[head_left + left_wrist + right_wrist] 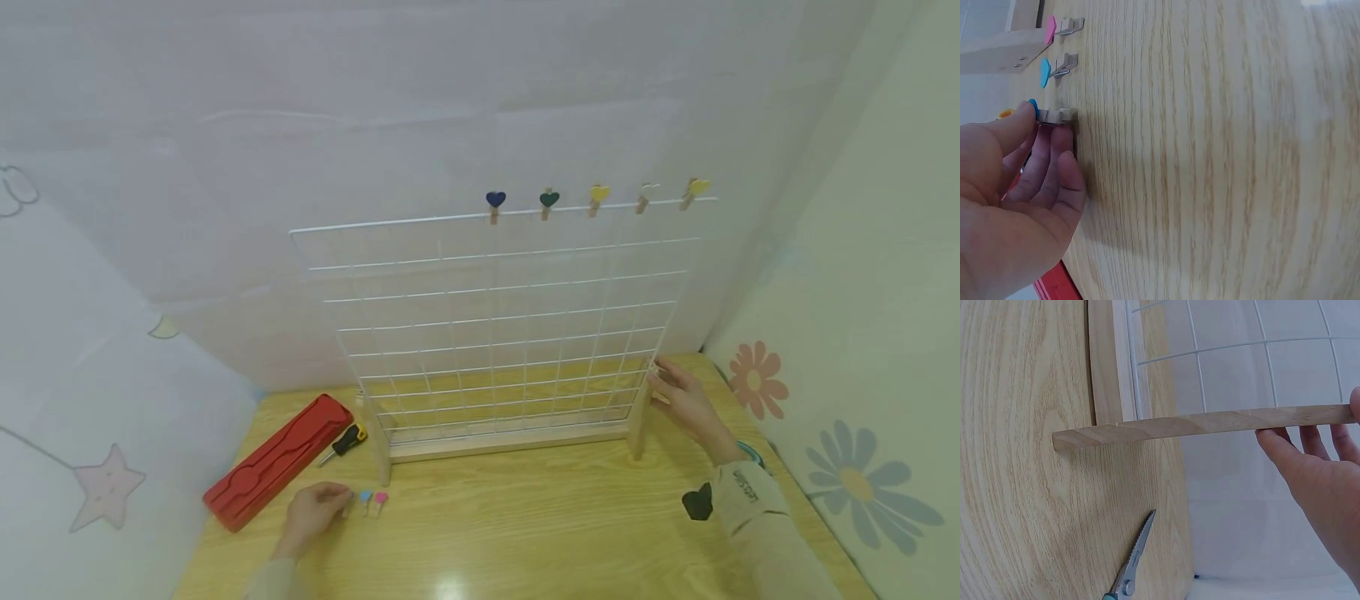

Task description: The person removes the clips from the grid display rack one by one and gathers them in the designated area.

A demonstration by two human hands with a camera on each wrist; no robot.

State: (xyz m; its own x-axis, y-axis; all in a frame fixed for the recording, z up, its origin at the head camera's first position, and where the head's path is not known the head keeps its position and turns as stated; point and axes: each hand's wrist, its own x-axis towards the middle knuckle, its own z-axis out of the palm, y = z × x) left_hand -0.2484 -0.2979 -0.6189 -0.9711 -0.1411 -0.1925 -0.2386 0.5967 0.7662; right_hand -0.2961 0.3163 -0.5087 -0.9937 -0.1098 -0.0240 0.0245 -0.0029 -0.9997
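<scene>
My left hand [313, 512] pinches a small wooden clothespin [1054, 116] with a blue heart, low at the tabletop. Beside it lie two more heart clothespins, one light blue [366, 497] and one pink [381, 499]. A white wire grid panel [495, 333] stands upright in a wooden base [510, 442]. My right hand [690, 406] holds the wooden side post [1210, 423] at the panel's right, fingers against its outer face and thumb tip at the other side. Several heart clothespins, dark blue [495, 200], dark green [549, 200], yellow [598, 194] and white among them, sit along the top wire.
A red tray [277, 462] with moulded hollows lies at the table's left, next to a black-and-yellow screwdriver [347, 440]. Scissors [1135, 553] with a toothed blade lie beyond the right post. A black piece [698, 502] rests by the right sleeve. Curtains surround the table.
</scene>
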